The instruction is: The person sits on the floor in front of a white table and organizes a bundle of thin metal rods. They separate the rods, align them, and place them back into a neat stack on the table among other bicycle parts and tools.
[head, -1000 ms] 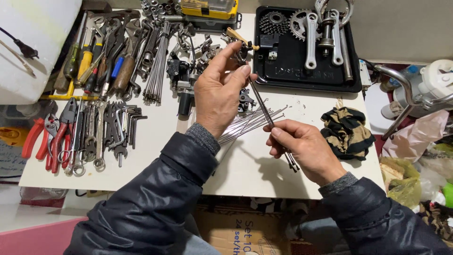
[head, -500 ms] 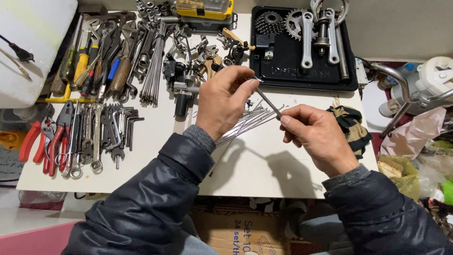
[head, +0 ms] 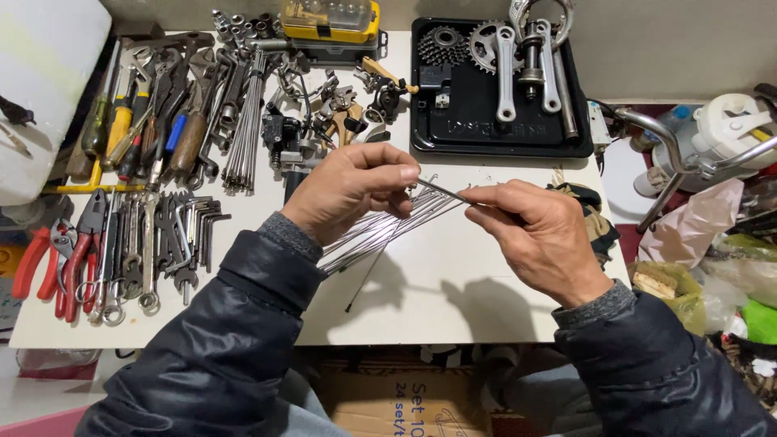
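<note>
Both hands meet over the middle of the white worktop (head: 453, 299). Left hand (head: 352, 194): fingers pressed together in a pinch on one end of a single thin metal spoke (head: 441, 191). Right hand (head: 534, 235): thumb and fingers pinching the same spoke a little further along. The spoke spans the short gap between the two grips, held clear of the surface.

Directly beneath the grips lies a loose fan of spokes (head: 380, 231), spread on the worktop toward the left forearm. One darker spoke (head: 368, 279) lies apart, below the fan.

Risks, as judged:
- Spoke is thin and smooth; a light pinch could let it slip and drop into the fan, where it would be hard to pick out again.
- Uneven pull between the two grips could bend it.
- Left sleeve (head: 267, 267) sits on the fan's near end; a shift of that arm could sweep spokes toward the worktop edge.
- Black parts tray (head: 453, 133) beyond the grips, well apart; no likely contact.
</note>
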